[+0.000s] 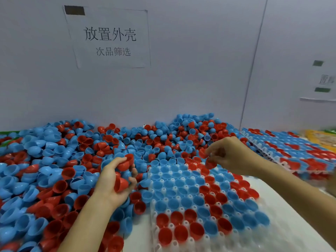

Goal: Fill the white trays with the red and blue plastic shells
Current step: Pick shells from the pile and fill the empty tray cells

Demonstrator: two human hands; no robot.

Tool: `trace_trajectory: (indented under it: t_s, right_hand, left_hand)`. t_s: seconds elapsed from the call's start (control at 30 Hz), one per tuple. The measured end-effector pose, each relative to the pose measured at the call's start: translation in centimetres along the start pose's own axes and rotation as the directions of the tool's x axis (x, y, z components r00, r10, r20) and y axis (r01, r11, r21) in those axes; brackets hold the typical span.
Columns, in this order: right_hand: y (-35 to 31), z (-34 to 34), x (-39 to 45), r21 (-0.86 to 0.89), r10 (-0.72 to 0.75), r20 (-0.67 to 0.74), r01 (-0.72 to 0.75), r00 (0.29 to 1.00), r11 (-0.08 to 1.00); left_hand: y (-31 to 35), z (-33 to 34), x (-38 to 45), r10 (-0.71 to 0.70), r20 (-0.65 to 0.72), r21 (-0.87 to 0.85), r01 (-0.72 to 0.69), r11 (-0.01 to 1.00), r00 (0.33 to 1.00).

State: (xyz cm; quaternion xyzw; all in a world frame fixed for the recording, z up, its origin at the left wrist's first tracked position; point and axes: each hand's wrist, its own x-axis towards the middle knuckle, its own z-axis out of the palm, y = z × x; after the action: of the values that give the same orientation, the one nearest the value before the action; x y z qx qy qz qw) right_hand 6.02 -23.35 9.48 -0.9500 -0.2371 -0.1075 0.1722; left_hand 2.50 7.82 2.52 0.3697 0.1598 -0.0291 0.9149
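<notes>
A big heap of loose red and blue plastic shells (60,160) covers the table on the left and at the back. In front of me lies a white tray (183,225) with most of its cups holding shells. My left hand (112,180) grips a handful of red and blue shells just left of that tray. My right hand (229,155) hovers over the tray's far edge and pinches red shells (209,163) in its fingertips.
A second tray (283,157), full of shells, sits at the right, stacked on others. A grey wall with a paper sign (109,37) closes off the back. A yellow object (321,139) lies at the far right edge.
</notes>
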Motion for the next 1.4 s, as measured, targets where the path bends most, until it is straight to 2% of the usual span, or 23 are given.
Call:
trace_trajectory:
  t_s: [0.37,0.67,0.97,1.4]
  right_hand:
    - [5.8,-1.4,-8.1,-0.015,0.227,0.154,-0.228,0.962,0.974]
    - [7.1,-1.7,-11.8,-0.102,0.345,0.237,-0.33,0.908,0.938]
    - [7.0,-0.5,-11.6,-0.318,0.364,0.344,-0.257,0.866,0.913]
    - [7.0,-0.2,-11.1,-0.361,0.296,0.367,-0.158,0.882,0.919]
  left_hand:
    - [-0.2,0.3,-0.3,0.039,0.009,0.066,-0.04,0.997,0.999]
    - [-0.1,0.5,-0.5,0.046,0.019,0.084,-0.047,0.995,0.999]
    - [-0.2,0.5,-0.6,0.04,0.027,0.076,-0.042,0.996,0.999]
    - [-0.3,0.5,-0.5,0.041,0.035,0.061,-0.043,0.997,0.999]
